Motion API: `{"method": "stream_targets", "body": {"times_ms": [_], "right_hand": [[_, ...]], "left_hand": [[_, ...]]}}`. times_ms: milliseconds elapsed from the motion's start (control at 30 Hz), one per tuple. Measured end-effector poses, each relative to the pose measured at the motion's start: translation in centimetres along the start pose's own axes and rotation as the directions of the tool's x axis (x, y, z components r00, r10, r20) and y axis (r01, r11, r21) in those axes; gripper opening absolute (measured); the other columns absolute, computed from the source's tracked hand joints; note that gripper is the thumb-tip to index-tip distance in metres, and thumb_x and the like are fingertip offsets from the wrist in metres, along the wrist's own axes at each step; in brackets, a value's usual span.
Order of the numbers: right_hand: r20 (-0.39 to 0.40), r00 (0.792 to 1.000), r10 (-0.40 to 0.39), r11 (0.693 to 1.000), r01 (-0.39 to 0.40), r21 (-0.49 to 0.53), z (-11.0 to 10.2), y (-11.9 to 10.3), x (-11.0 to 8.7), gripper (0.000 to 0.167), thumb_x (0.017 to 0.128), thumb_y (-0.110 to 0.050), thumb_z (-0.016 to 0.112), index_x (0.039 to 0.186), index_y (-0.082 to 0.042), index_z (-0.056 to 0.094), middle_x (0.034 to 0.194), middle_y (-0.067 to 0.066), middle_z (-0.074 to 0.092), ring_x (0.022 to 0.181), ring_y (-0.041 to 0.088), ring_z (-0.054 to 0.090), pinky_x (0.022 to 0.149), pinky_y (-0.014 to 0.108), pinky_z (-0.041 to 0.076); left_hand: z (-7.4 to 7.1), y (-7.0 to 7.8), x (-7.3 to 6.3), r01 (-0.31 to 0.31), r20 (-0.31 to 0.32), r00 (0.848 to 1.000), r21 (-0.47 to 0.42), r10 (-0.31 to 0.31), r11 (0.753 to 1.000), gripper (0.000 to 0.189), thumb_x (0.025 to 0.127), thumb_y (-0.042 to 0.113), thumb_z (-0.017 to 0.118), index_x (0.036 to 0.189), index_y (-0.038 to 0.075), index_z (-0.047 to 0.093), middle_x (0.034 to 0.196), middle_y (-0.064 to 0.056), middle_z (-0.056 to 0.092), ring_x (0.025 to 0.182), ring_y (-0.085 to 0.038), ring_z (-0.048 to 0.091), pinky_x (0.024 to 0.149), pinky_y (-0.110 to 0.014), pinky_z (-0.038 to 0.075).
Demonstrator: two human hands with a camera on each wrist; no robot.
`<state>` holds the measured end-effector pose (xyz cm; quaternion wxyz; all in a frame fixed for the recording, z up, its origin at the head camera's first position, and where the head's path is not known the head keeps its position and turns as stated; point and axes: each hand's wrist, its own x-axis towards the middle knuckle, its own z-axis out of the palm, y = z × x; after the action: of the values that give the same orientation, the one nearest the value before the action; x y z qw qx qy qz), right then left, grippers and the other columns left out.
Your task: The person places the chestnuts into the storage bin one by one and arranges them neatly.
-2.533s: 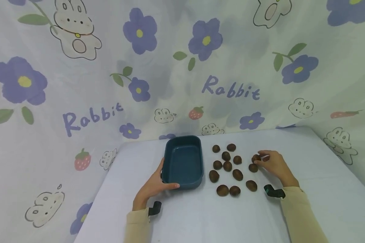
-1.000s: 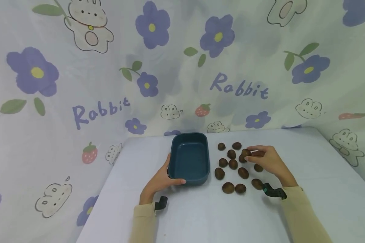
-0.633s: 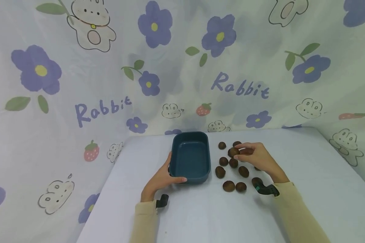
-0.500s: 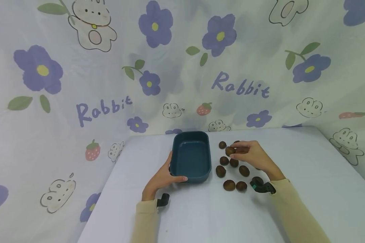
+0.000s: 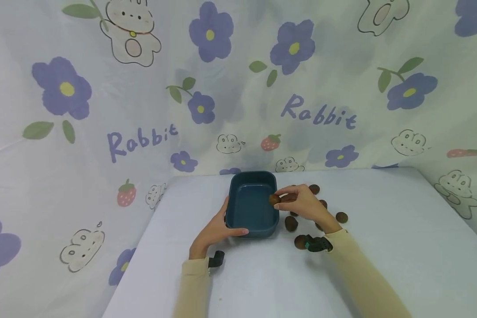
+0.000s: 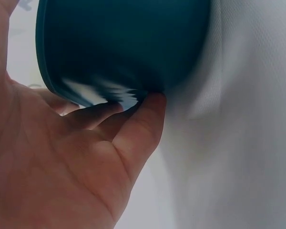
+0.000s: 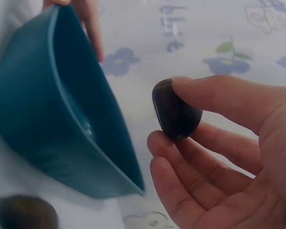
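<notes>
My left hand [image 5: 214,229] holds the dark teal rectangular dish [image 5: 252,207] at its left side, the thumb on the near rim. In the left wrist view, my fingers [image 6: 143,129] lie against the dish's outer wall. Between thumb and fingertips, my right hand [image 5: 304,204] pinches a brown chestnut [image 5: 274,200] at the dish's right rim. The right wrist view has this held chestnut [image 7: 174,109] beside the tilted-looking dish [image 7: 47,119], apart from its wall. Only the bare floor of the dish shows inside. Several chestnuts lie right of the dish, partly hidden by my right hand.
Loose chestnuts include one [image 5: 291,224] near the dish, one [image 5: 342,217] at the right and one [image 5: 314,189] behind my hand. Another chestnut [image 5: 300,241] lies by the black wrist camera [image 5: 318,244]. A printed curtain [image 5: 238,88] hangs behind the white table [image 5: 254,282].
My right hand has carried the chestnut left from the right side of the group to the dish's rim. My left hand keeps its hold on the dish. The head view has shifted slightly.
</notes>
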<state>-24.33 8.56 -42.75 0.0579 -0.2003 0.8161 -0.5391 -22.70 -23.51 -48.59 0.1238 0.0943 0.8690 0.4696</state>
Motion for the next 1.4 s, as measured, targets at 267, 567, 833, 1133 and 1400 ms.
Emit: {"method": "stream_targets", "body": {"times_ms": [267,567,833,1133,1400], "right_hand": [[0.021,1.000,-0.013,1.000,0.013,0.012,3.0,0.4,1.6,0.043,0.088,-0.019,0.084,0.125,-0.001,0.073,0.118,0.018,0.075,0.103,0.026,0.075,0.088,0.039,0.063],[0.045,0.999,-0.024,0.999,0.025,-0.023,5.6,0.0,3.0,0.042,0.087,-0.021,0.085,0.124,-0.004,0.075,0.115,0.013,0.077,0.097,0.022,0.076,0.081,0.032,0.063],[0.046,0.998,-0.030,0.999,0.031,-0.025,7.4,0.4,3.9,0.039,0.085,-0.021,0.087,0.119,-0.005,0.077,0.116,0.012,0.075,0.093,0.019,0.073,0.077,0.029,0.061],[0.074,0.997,0.007,0.996,-0.001,-0.088,8.4,0.4,4.7,0.035,0.083,-0.020,0.088,0.113,-0.005,0.079,0.112,0.011,0.076,0.086,0.015,0.069,0.072,0.026,0.060],[0.087,0.994,0.065,0.988,-0.052,-0.147,9.6,-0.1,5.0,0.032,0.079,-0.016,0.090,0.108,-0.006,0.081,0.114,0.011,0.077,0.087,0.015,0.070,0.073,0.028,0.060]], "left_hand": [[-0.1,0.1,0.0,0.010,0.004,1.000,0.026,-0.010,1.000,0.133,0.074,0.055,0.089,0.166,0.037,-0.006,0.176,0.001,0.009,0.161,-0.032,0.020,0.125,-0.065,0.026],[0.3,-0.2,0.4,-0.072,0.010,0.997,-0.004,0.072,0.997,0.133,0.074,0.055,0.090,0.166,0.039,-0.004,0.175,0.009,0.011,0.160,-0.027,0.025,0.124,-0.065,0.029],[0.5,0.1,0.3,-0.063,0.007,0.998,0.006,0.063,0.998,0.130,0.077,0.052,0.089,0.167,0.036,-0.005,0.176,0.005,0.011,0.160,-0.030,0.023,0.124,-0.066,0.027],[0.3,0.0,0.2,-0.074,0.020,0.997,-0.007,0.074,0.997,0.127,0.082,0.045,0.087,0.167,0.030,-0.005,0.176,0.001,0.011,0.159,-0.030,0.027,0.123,-0.065,0.030],[0.2,0.1,0.1,-0.091,0.023,0.996,-0.015,0.091,0.996,0.129,0.081,0.045,0.087,0.167,0.029,-0.007,0.176,0.001,0.009,0.161,-0.030,0.022,0.124,-0.066,0.027]]}}
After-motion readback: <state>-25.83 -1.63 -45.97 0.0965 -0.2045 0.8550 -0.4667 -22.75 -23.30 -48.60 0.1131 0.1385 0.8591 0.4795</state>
